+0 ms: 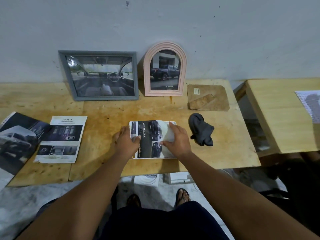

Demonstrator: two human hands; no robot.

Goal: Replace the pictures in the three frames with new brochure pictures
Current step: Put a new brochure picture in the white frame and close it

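Both hands flat, fingers relaxed: my left hand [127, 140] and right hand [175, 141] press a Double Cab brochure picture [149, 135] onto the white frame [155, 158] lying on the table [107, 115]. Behind, the grey frame [100, 75] and pink arched frame [165, 69] lean against the wall.

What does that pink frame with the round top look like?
The pink frame has an arched top, a flat bottom and ridged grooves running round its rim. It looks like plastic or painted wood. It stands upright at the back of the wooden table, against the grey wall, just right of the grey frame and not touching it. Inside is a picture of a dark pickup truck parked by a building, with Toyota printed at the bottom.
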